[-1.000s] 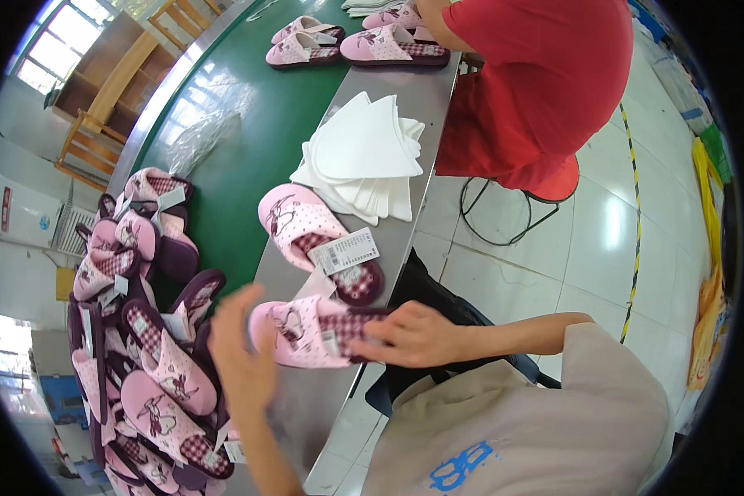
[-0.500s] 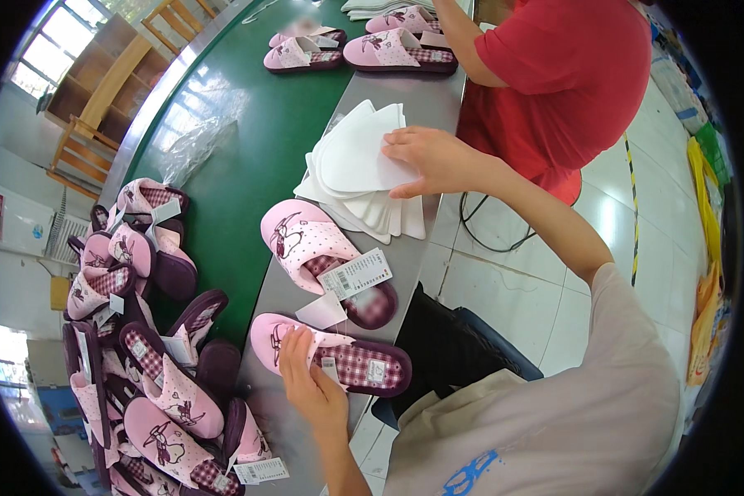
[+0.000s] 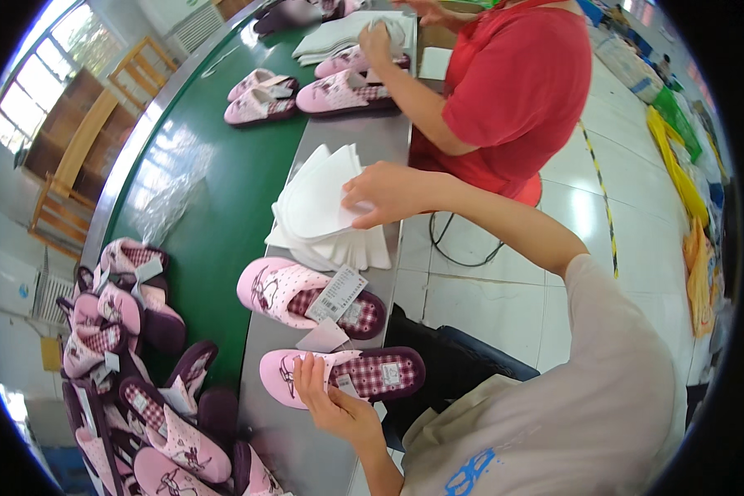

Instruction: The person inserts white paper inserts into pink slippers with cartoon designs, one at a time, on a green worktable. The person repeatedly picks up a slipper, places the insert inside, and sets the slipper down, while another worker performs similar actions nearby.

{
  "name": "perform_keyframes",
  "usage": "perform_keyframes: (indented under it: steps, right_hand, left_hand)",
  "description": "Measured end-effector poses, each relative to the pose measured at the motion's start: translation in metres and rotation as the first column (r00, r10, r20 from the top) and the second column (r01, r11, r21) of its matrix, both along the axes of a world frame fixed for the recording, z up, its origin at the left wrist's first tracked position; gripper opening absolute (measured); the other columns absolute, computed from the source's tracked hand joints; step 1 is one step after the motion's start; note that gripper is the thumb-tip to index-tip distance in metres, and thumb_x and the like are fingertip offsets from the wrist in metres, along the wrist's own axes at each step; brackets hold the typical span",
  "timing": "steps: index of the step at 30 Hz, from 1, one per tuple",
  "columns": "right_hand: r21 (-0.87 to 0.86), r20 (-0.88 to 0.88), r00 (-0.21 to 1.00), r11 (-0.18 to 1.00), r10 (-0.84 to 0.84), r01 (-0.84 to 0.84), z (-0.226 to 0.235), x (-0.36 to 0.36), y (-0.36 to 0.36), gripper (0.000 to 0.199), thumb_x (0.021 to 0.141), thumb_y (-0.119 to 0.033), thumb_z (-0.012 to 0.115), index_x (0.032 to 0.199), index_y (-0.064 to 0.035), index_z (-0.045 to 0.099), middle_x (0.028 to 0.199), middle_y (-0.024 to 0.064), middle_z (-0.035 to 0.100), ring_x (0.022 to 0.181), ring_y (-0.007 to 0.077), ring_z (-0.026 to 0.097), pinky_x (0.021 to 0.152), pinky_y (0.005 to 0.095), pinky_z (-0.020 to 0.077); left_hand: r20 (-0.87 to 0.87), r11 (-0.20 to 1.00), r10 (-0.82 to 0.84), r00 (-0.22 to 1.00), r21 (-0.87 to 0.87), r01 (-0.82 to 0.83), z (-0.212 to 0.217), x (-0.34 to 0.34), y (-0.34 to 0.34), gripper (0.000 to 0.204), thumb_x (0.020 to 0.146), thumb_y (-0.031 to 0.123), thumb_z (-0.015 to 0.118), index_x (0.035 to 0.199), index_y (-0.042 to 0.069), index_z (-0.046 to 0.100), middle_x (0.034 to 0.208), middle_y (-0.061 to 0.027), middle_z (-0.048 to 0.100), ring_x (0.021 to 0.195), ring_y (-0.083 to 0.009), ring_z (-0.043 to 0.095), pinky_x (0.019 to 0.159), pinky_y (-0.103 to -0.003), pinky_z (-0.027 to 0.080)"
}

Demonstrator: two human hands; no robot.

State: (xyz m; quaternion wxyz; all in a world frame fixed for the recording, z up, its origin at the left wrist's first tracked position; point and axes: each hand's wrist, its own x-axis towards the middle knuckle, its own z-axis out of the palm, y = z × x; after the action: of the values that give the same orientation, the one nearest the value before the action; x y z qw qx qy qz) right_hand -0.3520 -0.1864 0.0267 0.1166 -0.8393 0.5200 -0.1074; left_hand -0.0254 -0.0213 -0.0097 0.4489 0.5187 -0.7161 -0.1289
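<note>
My left hand (image 3: 339, 407) grips a pink slipper (image 3: 274, 374) by its upper, fingers laid over the top and thumb along the near side. Its checked maroon insole faces up. Just beyond it lies a second pink slipper (image 3: 260, 285) with a white hang tag (image 3: 337, 293) on it. Farther off, a fanned stack of white toe-shaped inserts (image 3: 310, 207) rests on the metal edge of the table. My right hand (image 3: 388, 195) has its fingers and thumb bent around the right edge of the top white insert; the fingertips are partly hidden.
A heap of pink and maroon slippers (image 3: 169, 430) lies at the left on the green tabletop (image 3: 223, 215). Clear plastic film (image 3: 169, 211) sits beyond it. A person in red (image 3: 512, 91) works at the far right beside more slippers (image 3: 343, 93) and folded white sheets (image 3: 331, 40).
The view has shifted. My left hand has drawn its slipper a little to the right, away from the second slipper. My right hand's fingers have curled in at the inserts' edge.
</note>
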Motion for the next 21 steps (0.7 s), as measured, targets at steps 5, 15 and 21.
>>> perform_keyframes:
  steps: [5, 15, 21]
  right_hand:
    - [-0.106, -0.061, 0.995, 0.992, -0.081, 0.074, 0.001, 0.003, -0.011, 0.033, 0.11, -0.031, 0.052, 0.1, -0.0066, 0.071, 0.085, 0.0151, 0.073, 0.081, 0.038, 0.071, 0.076, 0.0484, 0.0575]
    - [-0.697, 0.422, 0.906, 0.65, 0.031, 0.302, 0.054, 0.056, 0.113, 0.01, 0.095, -0.008, 0.074, 0.104, -0.003, 0.073, 0.086, 0.0082, 0.07, 0.076, 0.0268, 0.07, 0.066, 0.034, 0.0545]
    - [0.189, 0.862, 0.466, 0.979, -0.201, 0.072, 0.035, 0.115, 0.214, 0.034, 0.112, -0.03, 0.059, 0.094, -0.0019, 0.067, 0.076, 0.0032, 0.062, 0.063, 0.0112, 0.056, 0.058, 0.0275, 0.0429]
  left_hand:
    - [0.051, 0.999, -0.045, 0.998, 0.021, 0.044, -0.001, 0.001, -0.002, 0.035, 0.103, 0.007, 0.052, 0.133, -0.005, 0.065, 0.142, -0.0222, 0.066, 0.137, -0.0426, 0.058, 0.119, -0.052, 0.041]
    - [-0.378, 0.983, -0.14, 0.915, 0.058, 0.174, 0.009, 0.039, 0.013, 0.074, 0.102, 0.047, 0.067, 0.147, -0.01, 0.05, 0.144, -0.0259, 0.061, 0.136, -0.0423, 0.058, 0.116, -0.054, 0.044]
    - [-0.884, 0.931, -0.088, 0.459, 0.091, 0.353, 0.034, 0.03, 0.023, 0.15, 0.061, 0.077, 0.092, 0.166, -0.003, 0.02, 0.16, -0.035, 0.042, 0.144, -0.0448, 0.051, 0.119, -0.054, 0.045]
